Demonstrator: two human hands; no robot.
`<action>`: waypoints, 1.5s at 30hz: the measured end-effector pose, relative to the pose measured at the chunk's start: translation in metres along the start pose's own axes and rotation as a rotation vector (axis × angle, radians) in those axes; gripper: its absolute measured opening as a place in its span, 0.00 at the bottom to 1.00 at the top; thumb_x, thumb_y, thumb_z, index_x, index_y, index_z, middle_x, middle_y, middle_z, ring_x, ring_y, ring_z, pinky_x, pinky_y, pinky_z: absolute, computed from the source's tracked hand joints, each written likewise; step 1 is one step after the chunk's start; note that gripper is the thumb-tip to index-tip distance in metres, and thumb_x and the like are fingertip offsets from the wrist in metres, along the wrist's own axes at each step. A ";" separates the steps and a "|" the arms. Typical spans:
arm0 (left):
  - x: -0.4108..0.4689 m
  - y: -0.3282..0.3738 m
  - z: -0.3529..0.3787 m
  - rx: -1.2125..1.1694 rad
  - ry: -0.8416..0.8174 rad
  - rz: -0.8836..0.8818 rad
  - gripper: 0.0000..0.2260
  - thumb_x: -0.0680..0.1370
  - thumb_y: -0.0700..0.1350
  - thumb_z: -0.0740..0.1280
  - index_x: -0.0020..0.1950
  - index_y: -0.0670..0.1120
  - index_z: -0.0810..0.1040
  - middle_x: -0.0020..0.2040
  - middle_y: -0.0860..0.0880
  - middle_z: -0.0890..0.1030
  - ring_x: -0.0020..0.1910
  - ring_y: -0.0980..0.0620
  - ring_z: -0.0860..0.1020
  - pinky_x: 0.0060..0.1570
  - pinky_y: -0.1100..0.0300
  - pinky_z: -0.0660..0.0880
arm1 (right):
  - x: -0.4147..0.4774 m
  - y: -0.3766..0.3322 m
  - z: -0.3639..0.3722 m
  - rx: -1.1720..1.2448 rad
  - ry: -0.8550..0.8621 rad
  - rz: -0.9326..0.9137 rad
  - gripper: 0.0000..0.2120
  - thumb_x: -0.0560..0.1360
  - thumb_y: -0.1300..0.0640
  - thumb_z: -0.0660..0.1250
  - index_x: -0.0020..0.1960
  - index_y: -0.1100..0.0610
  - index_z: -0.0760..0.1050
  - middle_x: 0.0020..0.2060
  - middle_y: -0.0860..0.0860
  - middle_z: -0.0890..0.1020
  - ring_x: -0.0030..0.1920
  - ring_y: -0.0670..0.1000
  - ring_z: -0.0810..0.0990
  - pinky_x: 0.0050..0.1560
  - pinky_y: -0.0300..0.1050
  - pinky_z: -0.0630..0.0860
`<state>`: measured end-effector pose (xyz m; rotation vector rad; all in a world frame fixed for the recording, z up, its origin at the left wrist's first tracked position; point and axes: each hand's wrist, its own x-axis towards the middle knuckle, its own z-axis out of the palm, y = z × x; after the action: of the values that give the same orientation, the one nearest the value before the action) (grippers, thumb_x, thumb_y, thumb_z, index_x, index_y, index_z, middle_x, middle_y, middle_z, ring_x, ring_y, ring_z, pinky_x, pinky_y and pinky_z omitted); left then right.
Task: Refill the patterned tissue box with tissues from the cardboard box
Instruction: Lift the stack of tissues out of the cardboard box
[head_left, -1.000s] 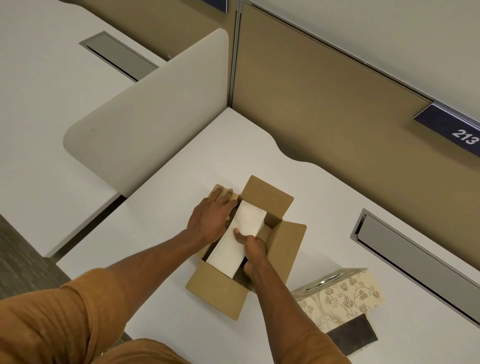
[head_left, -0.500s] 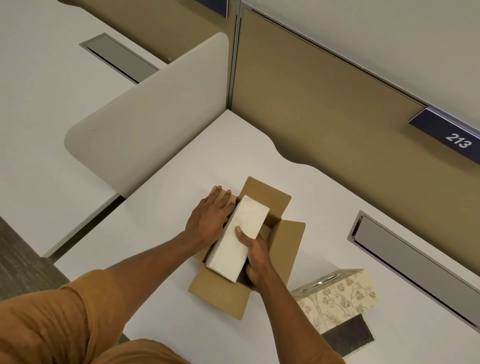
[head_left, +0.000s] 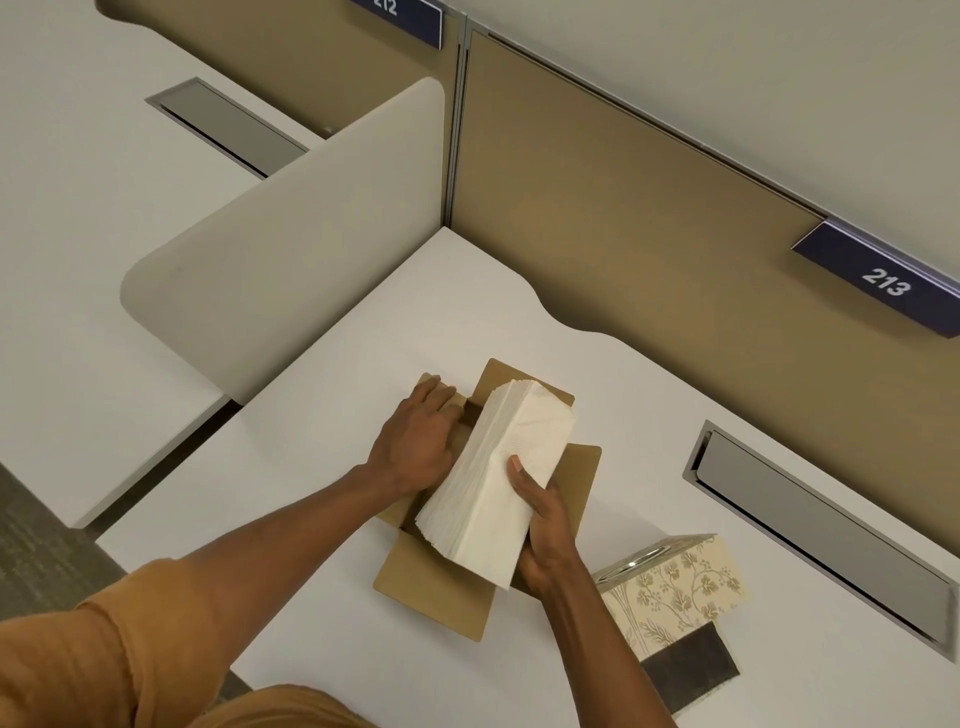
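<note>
The right hand (head_left: 545, 525) gripped a tissue stack (head_left: 498, 478) at frame centre, thumb on top, above the open cardboard box (head_left: 436, 587). The left hand (head_left: 415, 441) pressed flat on the box's far-left flap. The patterned box (head_left: 675, 587) sat lower right on the tabletop (head_left: 337, 364).

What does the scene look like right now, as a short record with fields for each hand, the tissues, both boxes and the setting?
left hand: flat on the left flap of the cardboard box, steadying it
right hand: grip closed on the tissue stack, thumb on top
tissue stack: white, tilted, mostly lifted above the open box
patterned tissue box: on the desk right of the cardboard box, not yet refilled
setting: white desk, tan partition, sign 213
</note>
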<state>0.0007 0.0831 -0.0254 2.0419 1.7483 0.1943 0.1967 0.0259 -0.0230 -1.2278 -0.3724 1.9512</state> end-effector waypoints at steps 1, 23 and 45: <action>-0.003 0.006 -0.004 -0.081 0.059 -0.026 0.17 0.86 0.42 0.62 0.74 0.42 0.78 0.78 0.44 0.75 0.81 0.42 0.66 0.76 0.47 0.71 | -0.005 -0.004 -0.002 0.026 -0.020 -0.003 0.35 0.58 0.44 0.90 0.63 0.51 0.87 0.63 0.61 0.87 0.61 0.64 0.88 0.57 0.65 0.85; -0.124 0.117 -0.030 -1.045 -0.297 -0.197 0.30 0.83 0.68 0.53 0.81 0.54 0.61 0.72 0.52 0.76 0.66 0.51 0.80 0.68 0.46 0.81 | -0.109 0.007 -0.004 -0.131 0.187 -0.185 0.28 0.73 0.44 0.77 0.70 0.54 0.81 0.60 0.56 0.90 0.58 0.59 0.90 0.52 0.53 0.88; -0.175 0.127 -0.003 -0.734 -0.431 -0.011 0.37 0.78 0.70 0.66 0.80 0.57 0.56 0.70 0.55 0.73 0.64 0.53 0.79 0.62 0.55 0.83 | -0.159 0.039 -0.032 0.170 0.481 -0.372 0.29 0.70 0.45 0.79 0.69 0.48 0.79 0.62 0.54 0.88 0.62 0.60 0.87 0.59 0.64 0.86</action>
<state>0.0813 -0.0980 0.0606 1.4050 1.1804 0.3102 0.2421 -0.1232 0.0376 -1.3556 -0.1652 1.2964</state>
